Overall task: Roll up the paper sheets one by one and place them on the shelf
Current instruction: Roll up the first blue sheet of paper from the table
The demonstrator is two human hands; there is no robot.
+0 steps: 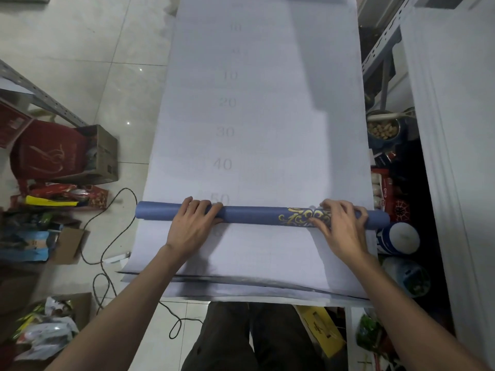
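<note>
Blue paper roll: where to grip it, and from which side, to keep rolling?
Grip the blue paper roll from above, the near side, one hand toward each end, as the left hand and right hand lie now. It is long, thin and crosswise on the sheet, so a spread hold should keep it straight.

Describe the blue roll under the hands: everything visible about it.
The blue roll is a partly rolled sheet, its dark blue printed side outward with a gold ornament near its right end. It looks like matte paper. It lies crosswise on the pale sheet, near the printed 50. The left hand and right hand press on top of it.
</note>
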